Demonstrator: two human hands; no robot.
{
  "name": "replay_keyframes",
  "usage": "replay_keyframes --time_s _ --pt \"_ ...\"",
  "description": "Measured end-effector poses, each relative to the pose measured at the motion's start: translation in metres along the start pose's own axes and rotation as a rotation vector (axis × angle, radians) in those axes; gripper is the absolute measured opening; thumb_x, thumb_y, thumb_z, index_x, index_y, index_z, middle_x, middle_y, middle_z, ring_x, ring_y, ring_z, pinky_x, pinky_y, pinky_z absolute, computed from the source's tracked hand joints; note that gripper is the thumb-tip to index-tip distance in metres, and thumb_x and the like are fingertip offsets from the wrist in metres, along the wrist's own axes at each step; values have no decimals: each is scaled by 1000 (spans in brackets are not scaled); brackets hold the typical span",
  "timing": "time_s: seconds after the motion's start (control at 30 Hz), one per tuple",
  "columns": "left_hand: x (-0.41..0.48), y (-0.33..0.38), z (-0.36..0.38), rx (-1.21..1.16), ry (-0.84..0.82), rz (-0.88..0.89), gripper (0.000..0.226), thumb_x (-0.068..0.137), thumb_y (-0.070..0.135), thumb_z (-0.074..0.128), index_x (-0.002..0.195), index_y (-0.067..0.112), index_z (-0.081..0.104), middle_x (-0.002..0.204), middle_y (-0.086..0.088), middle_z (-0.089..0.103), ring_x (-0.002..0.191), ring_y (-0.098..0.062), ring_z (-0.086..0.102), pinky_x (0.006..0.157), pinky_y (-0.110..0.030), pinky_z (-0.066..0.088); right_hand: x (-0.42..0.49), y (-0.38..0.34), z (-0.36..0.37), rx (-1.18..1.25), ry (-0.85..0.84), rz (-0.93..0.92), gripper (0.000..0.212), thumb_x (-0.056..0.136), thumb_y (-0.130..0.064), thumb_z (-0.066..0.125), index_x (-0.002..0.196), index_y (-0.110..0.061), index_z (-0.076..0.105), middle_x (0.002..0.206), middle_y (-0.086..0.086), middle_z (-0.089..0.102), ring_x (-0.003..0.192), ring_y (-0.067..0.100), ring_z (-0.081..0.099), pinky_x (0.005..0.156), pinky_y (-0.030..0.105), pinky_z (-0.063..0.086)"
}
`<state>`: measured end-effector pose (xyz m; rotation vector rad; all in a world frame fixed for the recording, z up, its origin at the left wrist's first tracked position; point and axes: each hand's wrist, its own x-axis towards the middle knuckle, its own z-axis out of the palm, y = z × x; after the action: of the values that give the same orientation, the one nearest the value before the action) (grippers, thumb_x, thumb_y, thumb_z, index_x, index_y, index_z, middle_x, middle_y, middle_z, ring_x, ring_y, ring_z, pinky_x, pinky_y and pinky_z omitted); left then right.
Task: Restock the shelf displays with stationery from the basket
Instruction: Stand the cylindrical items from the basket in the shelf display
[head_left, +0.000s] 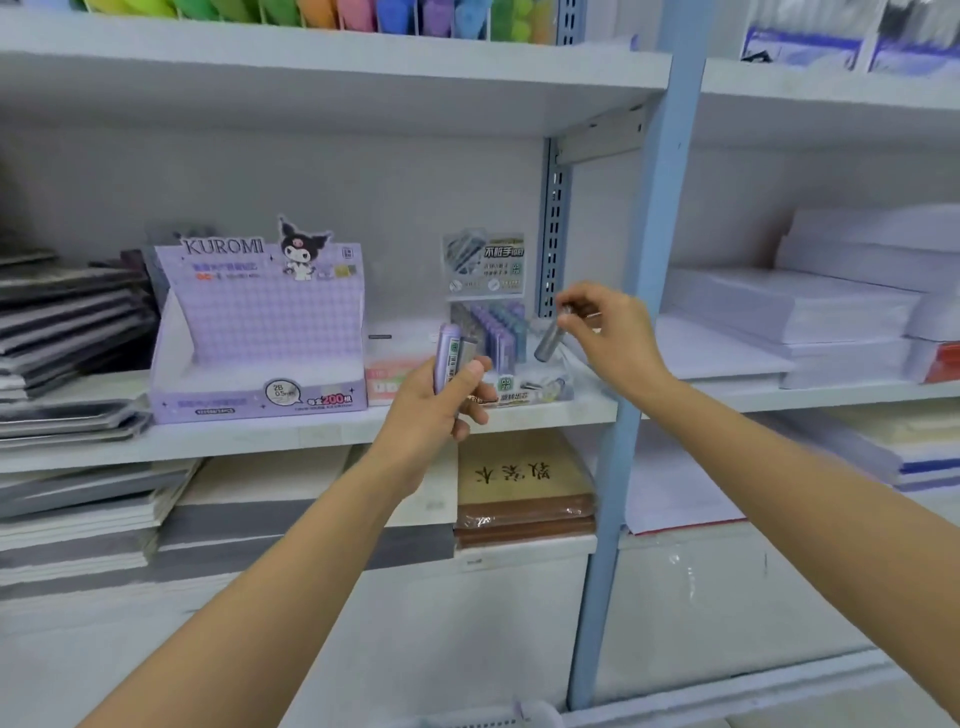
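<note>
My left hand (441, 402) grips a few slim pencil-lead cases (451, 358), lilac and grey, upright in front of the middle shelf. My right hand (610, 332) pinches one grey lead case (549, 340) by its top end, hanging tilted just right of a small display box (493, 332) that holds a row of the same cases. That display box stands on the middle shelf (311, 434) against the blue upright. A purple Kuromi display box (260, 332) stands to its left, its tray looking empty. The basket (498, 719) shows only as a pale rim at the bottom edge.
A small pink box (389, 376) sits between the two displays. Dark notebooks (67, 332) are stacked at the left, white paper reams (810, 312) at the right past the blue post (639, 338). Brown and grey books (524, 488) lie on the shelf below.
</note>
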<state>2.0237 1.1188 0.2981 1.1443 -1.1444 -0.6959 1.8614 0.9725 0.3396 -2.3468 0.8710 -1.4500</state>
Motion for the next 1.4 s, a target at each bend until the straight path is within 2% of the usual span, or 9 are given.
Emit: replay_keyframes --time_s 0.27,0.43,0.53,0.63,0.7,0.87,1.17,1.3,1.4 --pt "19 1 -3 29 18 35 16 98 27 53 105 15 62 76 0 70 62 -10 60 49 -19 43 0 0 3 60 -131 -19 17 90 -11 65 107 -10 70 90 -2 68 79 -1 60 76 3 44" --pt "30 5 -3 20 20 61 14 98 24 53 101 15 63 73 1 68 60 -10 59 48 -21 42 0 -1 8 222 -260 32 17 90 -7 64 107 -6 68 98 6 71 92 16 67 88 24 53" --pt "36 7 -4 17 35 69 13 99 23 51 102 13 59 71 1 69 58 -10 59 47 -21 42 9 1 8 237 -149 27 16 90 -4 64 105 -7 67 93 3 69 89 16 66 88 32 55" --pt "41 7 -8 7 57 61 13 100 23 50 103 11 53 74 -2 69 58 -12 60 46 -21 43 22 -2 3 268 10 23 16 91 -3 61 104 -12 67 87 -5 65 82 7 62 83 29 56" --pt "43 5 -12 -7 94 41 15 100 22 50 103 8 52 78 -7 68 57 -12 59 46 -22 43 25 -8 3 317 -25 -20 18 92 -4 60 106 -14 66 91 -3 67 86 8 63 82 24 55" --pt "45 -1 -24 -5 181 29 18 98 22 54 98 5 60 78 -8 66 60 -14 58 46 -22 43 19 -27 15 454 -106 -121 20 92 -4 60 110 -11 66 103 8 69 96 19 66 87 27 55" --pt "36 -3 -34 5 177 20 19 98 18 54 103 3 65 77 -7 62 60 -12 56 48 -20 44 11 -34 45 73 -289 -303 21 91 -11 64 111 -11 69 106 -2 70 98 10 63 91 27 50" --pt "31 -3 -37 16 115 22 18 99 12 51 110 3 63 83 -10 62 64 -15 55 53 -23 45 19 -38 41 7 -403 -305 24 91 -13 63 115 -13 68 107 -5 69 95 1 58 86 11 43" --pt "29 -2 -39 12 90 28 18 99 10 51 110 1 61 86 -13 63 64 -15 56 56 -24 47 21 -40 46 -39 -396 -292 32 90 -17 66 122 -15 63 109 -4 68 95 1 56 81 2 39"
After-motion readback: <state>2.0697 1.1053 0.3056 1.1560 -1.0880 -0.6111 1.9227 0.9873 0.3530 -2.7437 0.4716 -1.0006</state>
